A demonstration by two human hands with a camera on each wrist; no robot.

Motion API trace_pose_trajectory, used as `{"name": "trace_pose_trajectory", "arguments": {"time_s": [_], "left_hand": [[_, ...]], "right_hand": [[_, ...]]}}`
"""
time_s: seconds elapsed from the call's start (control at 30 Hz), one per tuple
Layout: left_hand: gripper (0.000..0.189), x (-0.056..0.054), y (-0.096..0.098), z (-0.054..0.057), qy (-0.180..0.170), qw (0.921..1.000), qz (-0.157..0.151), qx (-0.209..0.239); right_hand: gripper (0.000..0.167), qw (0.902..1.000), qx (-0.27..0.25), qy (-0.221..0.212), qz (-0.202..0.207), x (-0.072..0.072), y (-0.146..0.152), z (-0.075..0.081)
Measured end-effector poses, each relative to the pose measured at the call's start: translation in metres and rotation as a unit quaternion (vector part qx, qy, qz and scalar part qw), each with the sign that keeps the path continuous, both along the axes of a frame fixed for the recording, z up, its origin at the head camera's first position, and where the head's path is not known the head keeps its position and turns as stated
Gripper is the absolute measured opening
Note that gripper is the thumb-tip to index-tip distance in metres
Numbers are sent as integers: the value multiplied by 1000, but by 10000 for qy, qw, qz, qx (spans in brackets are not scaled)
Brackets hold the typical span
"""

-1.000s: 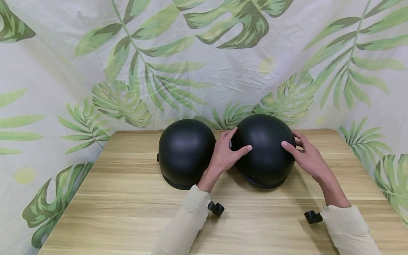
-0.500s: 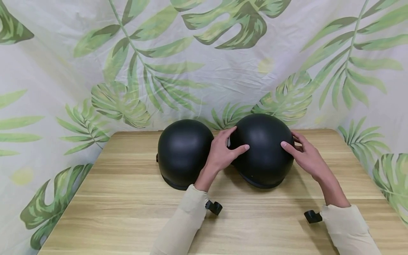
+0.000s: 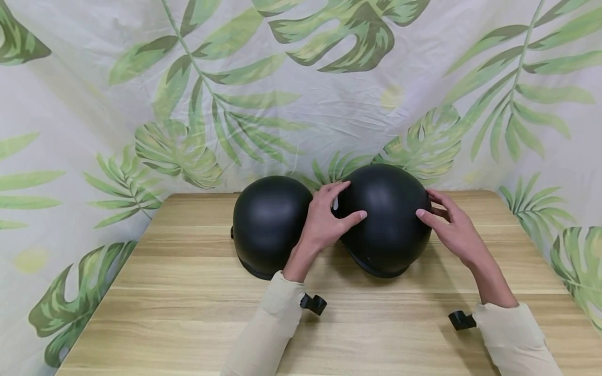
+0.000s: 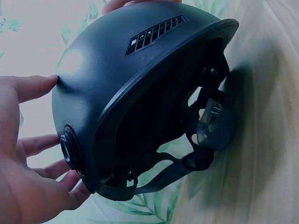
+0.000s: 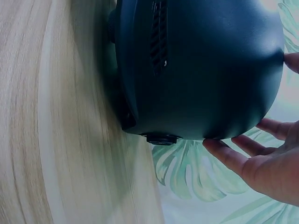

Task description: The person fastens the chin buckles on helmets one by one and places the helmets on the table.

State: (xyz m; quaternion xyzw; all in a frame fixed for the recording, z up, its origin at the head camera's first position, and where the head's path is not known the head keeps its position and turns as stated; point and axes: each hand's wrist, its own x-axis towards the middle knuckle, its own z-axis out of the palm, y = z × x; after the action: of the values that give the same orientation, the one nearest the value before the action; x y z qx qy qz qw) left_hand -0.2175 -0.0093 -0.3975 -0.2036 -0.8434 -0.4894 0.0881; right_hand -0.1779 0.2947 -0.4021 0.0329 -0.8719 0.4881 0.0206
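A black helmet is held between both hands, tilted with its left side raised off the table. My left hand grips its left side, thumb on the front and fingers round toward the back. The right hand holds the opposite side in the same way. In the left wrist view the helmet shows its vent, round side knob, hollow inside and dangling chin strap. From the right wrist view, its lower edge is close to the tabletop; whether it touches I cannot tell.
A second black helmet sits dome up on the wooden table, just left of my left hand and partly behind it. A leaf-printed cloth hangs behind the table's back edge.
The held helmet has tilted further and shifted slightly left and up, its left side rising. My left hand has moved a little left with it. The other helmet stays in place.
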Motion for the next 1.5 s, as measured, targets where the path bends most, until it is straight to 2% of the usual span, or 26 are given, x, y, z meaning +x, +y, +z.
{"name": "trace_pose_trajectory", "arguments": {"time_s": [0.17, 0.33, 0.47, 0.73, 0.93, 1.13, 1.3, 1.5], "left_hand": [[72, 1, 0, 3, 53, 10000, 15, 70], [72, 2, 2, 2, -80, 9996, 85, 251], [72, 3, 3, 1, -37, 9995, 99, 287], [69, 3, -1, 2, 232, 9990, 65, 382], [59, 2, -4, 5, 652, 9948, 112, 769], [58, 1, -5, 5, 616, 9946, 185, 814], [57, 1, -3, 4, 570, 9951, 125, 797], [53, 2, 0, 4, 866, 9925, -81, 858]], "right_hand": [[71, 10000, -10, 79, 14, 2, -1, 1], [70, 9999, 53, 103, 31, 2, -2, 1], [69, 9999, 64, 138, 30, 2, -2, 1], [69, 9999, -3, 109, 112, 3, 0, 0], [67, 9989, -364, 100, 285, 2, -1, -1], [62, 9990, -115, 421, 0, 2, -5, 0], [63, 9982, 160, 559, -164, 4, -9, 1], [62, 9981, 193, 507, -283, 5, -8, 1]]}}
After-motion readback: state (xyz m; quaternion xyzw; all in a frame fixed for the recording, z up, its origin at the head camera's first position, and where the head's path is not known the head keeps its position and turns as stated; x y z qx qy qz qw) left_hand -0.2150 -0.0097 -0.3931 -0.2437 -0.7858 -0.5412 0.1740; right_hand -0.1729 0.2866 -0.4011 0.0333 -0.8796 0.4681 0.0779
